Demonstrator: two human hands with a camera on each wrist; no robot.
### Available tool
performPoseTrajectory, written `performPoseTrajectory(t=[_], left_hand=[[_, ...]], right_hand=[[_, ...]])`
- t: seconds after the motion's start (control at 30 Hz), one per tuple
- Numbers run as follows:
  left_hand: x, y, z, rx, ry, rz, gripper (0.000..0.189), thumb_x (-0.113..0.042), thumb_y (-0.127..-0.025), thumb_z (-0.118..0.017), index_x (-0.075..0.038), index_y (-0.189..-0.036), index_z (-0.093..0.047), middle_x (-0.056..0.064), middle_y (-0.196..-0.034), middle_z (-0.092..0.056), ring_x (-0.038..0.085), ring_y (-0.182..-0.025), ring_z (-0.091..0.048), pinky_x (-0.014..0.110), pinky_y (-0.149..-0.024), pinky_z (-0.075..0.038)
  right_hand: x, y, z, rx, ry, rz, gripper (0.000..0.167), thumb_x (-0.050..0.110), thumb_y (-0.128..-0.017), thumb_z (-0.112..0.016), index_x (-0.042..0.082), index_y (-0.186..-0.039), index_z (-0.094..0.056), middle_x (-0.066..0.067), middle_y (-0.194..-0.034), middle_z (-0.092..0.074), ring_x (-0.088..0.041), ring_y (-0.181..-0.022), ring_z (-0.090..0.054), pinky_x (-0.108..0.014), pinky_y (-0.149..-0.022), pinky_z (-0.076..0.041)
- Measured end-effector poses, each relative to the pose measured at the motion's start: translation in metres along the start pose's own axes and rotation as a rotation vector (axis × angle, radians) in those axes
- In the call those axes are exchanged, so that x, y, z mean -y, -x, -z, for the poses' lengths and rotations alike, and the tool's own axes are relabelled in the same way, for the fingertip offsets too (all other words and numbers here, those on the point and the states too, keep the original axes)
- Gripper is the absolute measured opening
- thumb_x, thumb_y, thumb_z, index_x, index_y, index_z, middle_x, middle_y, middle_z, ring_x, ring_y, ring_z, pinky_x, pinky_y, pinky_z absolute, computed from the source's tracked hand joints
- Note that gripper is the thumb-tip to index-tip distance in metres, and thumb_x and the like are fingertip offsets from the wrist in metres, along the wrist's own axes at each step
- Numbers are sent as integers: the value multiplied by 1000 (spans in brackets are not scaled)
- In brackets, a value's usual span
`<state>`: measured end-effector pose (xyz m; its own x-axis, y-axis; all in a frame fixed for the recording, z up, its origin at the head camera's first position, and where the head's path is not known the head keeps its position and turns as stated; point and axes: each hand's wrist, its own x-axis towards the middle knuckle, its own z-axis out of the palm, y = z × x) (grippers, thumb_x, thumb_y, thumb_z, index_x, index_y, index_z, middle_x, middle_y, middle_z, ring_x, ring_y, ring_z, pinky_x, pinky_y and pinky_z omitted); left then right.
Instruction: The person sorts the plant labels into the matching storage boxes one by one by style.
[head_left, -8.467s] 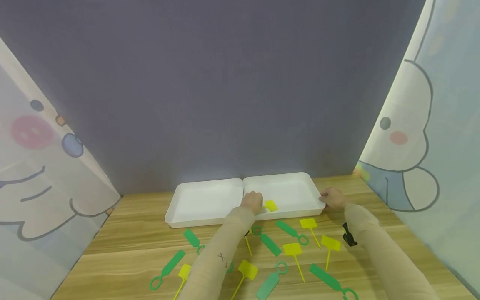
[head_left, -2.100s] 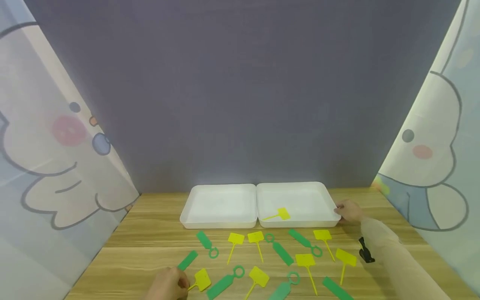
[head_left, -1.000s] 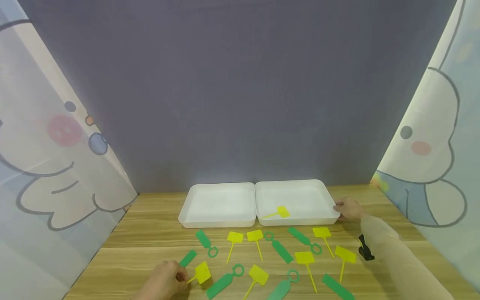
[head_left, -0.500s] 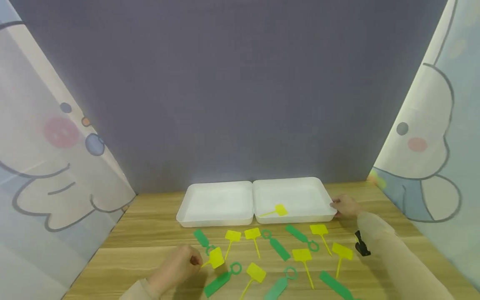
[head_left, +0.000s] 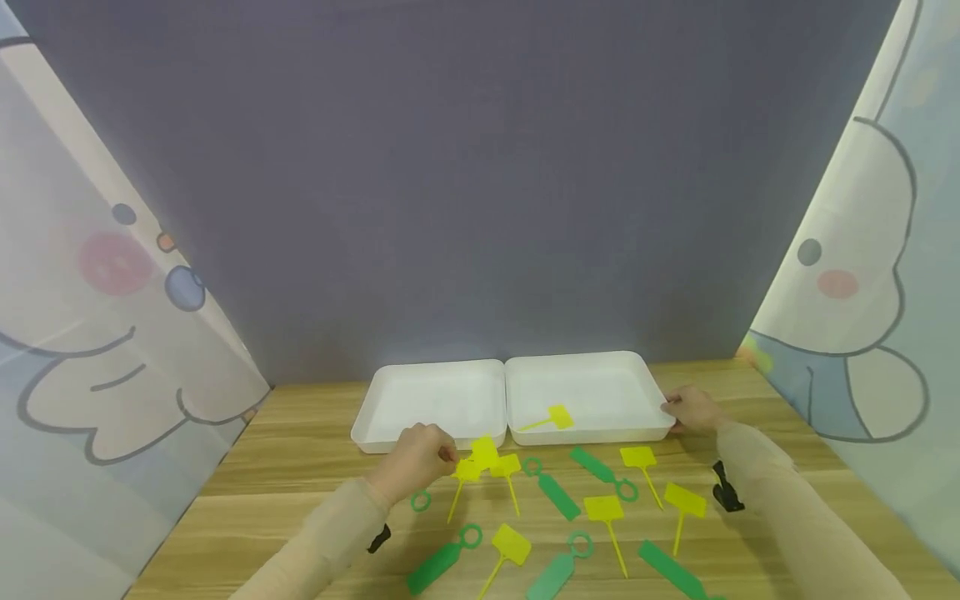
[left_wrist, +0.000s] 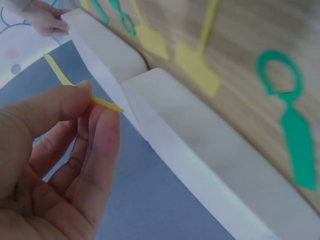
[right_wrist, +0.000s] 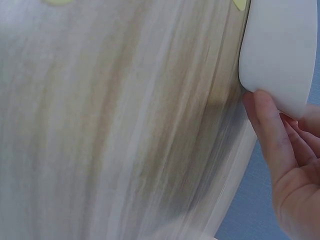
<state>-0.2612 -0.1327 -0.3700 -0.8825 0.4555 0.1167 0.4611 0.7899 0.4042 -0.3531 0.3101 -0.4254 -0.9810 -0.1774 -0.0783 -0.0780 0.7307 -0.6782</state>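
"What were the hands doing?"
"The left hand [head_left: 416, 458] pinched a yellow tag [head_left: 485, 452] up in the air, near the left tray's [head_left: 442, 396] front right corner. The right hand [head_left: 692, 409] gripped the right tray's [head_left: 600, 387] end."
"Was anything hidden?"
"The left hand covered most of a green tag [head_left: 421, 510]. Another green tag [head_left: 672, 569] got cut off at the bottom."
"Any room?"
"Wood showed between the left tray and the desk's [head_left: 300, 433] left edge."

Rt. tray [head_left: 600, 383] open on top, L. tray [head_left: 435, 408] vs. its left end, R. hand [head_left: 693, 409] blocking its right end, L. hand [head_left: 417, 459] w/ yellow tag [head_left: 484, 452] off its front-left corner, loose tags [head_left: 558, 498] in front w/ gaps btwn., dark panel [head_left: 465, 183] close behind
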Motion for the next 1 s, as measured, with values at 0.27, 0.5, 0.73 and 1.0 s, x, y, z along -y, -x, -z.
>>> performPoseTrajectory(t=[0.27,0.5,0.73,1.0], left_hand=[[-14,-32,1,27,-3,-22,11,1,-75,-64,-6,-78,-72,4,-79,-70,17,-72,-64,33,-69,-53],[-26,-56,-1,35,29,9,9,-2,-76,-65,-5,-79,-73,5,-82,-71,19,-76,-65,33,-70,-54],[-37,-79,-7,54,49,35,8,-2,-78,-66,-5,-83,-73,7,-90,-70,22,-82,-65,33,-75,-54],[-45,-103,-17,59,72,49,10,-1,-76,-66,-5,-82,-72,7,-92,-70,23,-84,-64,33,-73,-54]], right_hand=[[-3,1,2,10,8,-18,33,0,-90,-47,-23,-112,-48,-33,-96,-59,-21,-73,-62,-32,-63,-56],[-8,0,3,11,17,-28,33,1,-90,-46,-23,-112,-49,-32,-97,-60,-20,-74,-62,-31,-63,-56],[-6,0,1,-6,14,11,31,0,-89,-47,-23,-110,-50,-33,-96,-60,-21,-74,-63,-31,-62,-56],[-4,-3,-2,-2,5,0,31,0,-89,-46,-22,-110,-51,-33,-97,-59,-22,-76,-63,-32,-64,-56]])
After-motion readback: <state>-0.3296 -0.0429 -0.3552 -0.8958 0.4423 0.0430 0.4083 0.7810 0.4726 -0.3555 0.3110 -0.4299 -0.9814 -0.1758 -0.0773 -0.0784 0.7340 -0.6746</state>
